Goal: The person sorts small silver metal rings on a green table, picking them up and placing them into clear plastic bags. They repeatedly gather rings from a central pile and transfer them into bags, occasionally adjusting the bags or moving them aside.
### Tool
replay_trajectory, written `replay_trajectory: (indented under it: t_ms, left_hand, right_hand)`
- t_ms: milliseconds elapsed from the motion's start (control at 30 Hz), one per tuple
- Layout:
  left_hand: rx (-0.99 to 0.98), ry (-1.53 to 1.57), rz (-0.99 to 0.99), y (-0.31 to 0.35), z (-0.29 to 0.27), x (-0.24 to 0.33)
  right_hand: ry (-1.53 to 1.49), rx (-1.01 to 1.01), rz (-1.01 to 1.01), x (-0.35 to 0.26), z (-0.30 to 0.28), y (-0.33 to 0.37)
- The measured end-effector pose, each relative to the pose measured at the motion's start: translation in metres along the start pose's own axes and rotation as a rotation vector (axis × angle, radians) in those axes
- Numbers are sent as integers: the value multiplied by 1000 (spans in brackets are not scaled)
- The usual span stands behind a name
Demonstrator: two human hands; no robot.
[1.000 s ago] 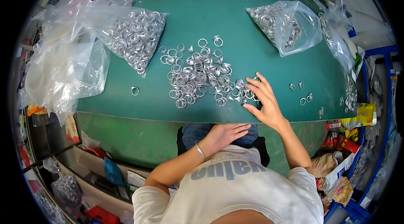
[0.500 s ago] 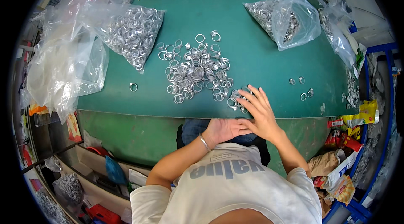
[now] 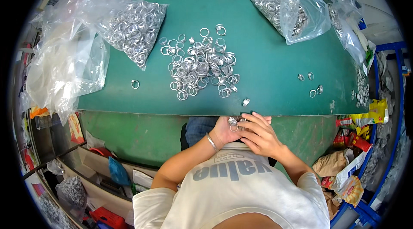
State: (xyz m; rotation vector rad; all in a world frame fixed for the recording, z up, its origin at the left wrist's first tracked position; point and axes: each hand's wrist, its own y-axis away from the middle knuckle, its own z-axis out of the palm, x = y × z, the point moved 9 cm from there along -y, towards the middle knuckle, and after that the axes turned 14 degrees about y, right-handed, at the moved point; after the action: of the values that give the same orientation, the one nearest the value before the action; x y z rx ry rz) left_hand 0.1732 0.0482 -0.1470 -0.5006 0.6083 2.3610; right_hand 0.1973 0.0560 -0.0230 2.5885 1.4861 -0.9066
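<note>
Just off the front edge of the table, my left hand (image 3: 222, 133) is cupped palm up with several silver-coloured metal rings (image 3: 233, 126) in it. My right hand (image 3: 261, 137) lies over the left palm with its fingers stretched out, partly covering the rings there. A single ring (image 3: 245, 102) lies on the table just beyond my fingertips. Farther in spreads a loose pile of similar rings (image 3: 201, 67), some with a raised part on the band. One more ring (image 3: 135, 84) sits apart to the left of the pile.
A clear bag of rings (image 3: 133, 31) stands at the left beside crumpled plastic bags (image 3: 64, 69). Another bag of rings (image 3: 297, 13) lies at the far right. Several rings (image 3: 313, 93) sit on the right of the green table (image 3: 275, 69), with more (image 3: 362, 87) along its edge.
My right hand has drawn back from the tabletop toward me. The small group of rings at the table edge has come into my left palm, leaving one behind.
</note>
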Motion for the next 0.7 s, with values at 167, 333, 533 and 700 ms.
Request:
replay_trajectory:
  t_ms: [167,333,533,700]
  left_hand:
    - [-234,155,5,6,4,3]
    - [-37,4,76,10,-3,5]
    - [-174,66,28,14,-23,15]
    - [215,-242,86,39,2,3]
  right_hand:
    - [9,142,165,12,-36,-37]
    - [-38,-39,119,9,-7,-23]
    - [-45,90,-68,-9,-13,-9]
    - [-31,427,193,36,-78,-20]
